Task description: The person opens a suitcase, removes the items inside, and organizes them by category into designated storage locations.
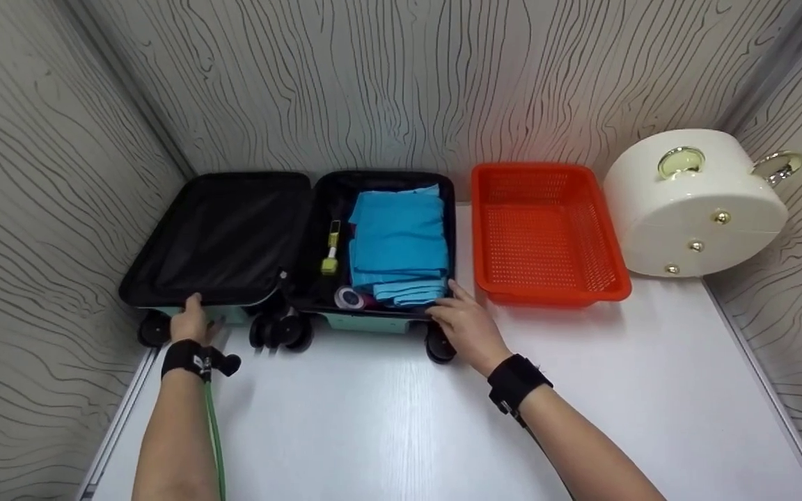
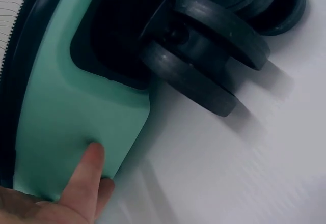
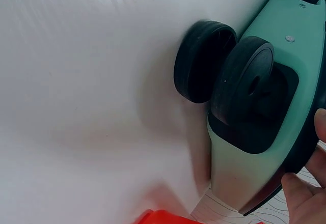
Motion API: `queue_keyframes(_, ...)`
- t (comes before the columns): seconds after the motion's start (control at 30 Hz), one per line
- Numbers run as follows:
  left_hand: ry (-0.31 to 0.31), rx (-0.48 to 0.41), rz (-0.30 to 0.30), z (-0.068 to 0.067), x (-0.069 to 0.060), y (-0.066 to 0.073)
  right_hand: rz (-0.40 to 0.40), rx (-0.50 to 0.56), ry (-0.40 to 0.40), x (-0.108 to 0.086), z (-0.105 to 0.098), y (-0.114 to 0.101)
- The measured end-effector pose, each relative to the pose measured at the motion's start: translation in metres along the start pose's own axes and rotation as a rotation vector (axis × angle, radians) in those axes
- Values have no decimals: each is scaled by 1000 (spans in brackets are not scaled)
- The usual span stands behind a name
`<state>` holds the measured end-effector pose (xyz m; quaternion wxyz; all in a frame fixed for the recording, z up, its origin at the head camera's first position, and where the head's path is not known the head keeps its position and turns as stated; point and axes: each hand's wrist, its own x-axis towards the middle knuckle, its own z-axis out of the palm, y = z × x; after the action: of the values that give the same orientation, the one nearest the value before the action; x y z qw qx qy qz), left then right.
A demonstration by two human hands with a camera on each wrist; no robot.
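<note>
A mint-green suitcase with black lining lies spread open, its left half (image 1: pixel 227 236) holding nothing visible. Folded blue cloths (image 1: pixel 401 229) fill much of the right half (image 1: pixel 451 209). Beside them lie a yellow-green and white item (image 1: pixel 331 250), shaped like a small dumbbell, and a round white-rimmed item (image 1: pixel 349 298). My left hand (image 1: pixel 191 323) grips the front edge of the left half, one digit pressed to the green shell (image 2: pixel 76 112). At the right half's front corner, my right hand (image 1: pixel 470 327) holds the black rim (image 3: pixel 305 155), fingers bent over it.
A red perforated basket (image 1: pixel 481 236) stands right of the suitcase. Beyond it is a round cream case (image 1: pixel 693 209) with gold handles. Black wheels (image 1: pixel 441 344) jut from the suitcase's front. Patterned walls (image 1: pixel 373 83) enclose the white table (image 1: pixel 387 417).
</note>
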<state>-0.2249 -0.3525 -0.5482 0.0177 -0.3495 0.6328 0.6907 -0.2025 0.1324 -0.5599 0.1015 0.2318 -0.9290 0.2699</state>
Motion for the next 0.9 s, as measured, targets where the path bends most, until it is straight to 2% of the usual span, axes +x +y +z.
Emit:
queue_keyframes(0.27, 31, 100, 19, -3, 2, 1, -11, -4, -8, 0, 1, 0)
queue_keyframes(0.5, 5, 46, 22, -7, 4, 0, -17, -4, -11, 0, 2, -3)
queue_keyframes(0.57, 5, 50, 18, -7, 6, -1, -16, -3, -11, 0, 2, -3)
queue_keyframes(0.67, 6, 102, 19, -7, 6, -1, -19, -8, 0, -1, 2, -3)
queue_keyframes(0.8, 26, 50, 20, -2, 0, 0, -43, -15, 30, -1, 4, -2)
queue_keyframes(0.9, 106, -35, 63, 9, -7, 3, -62, -8, 43, -2, 6, -2)
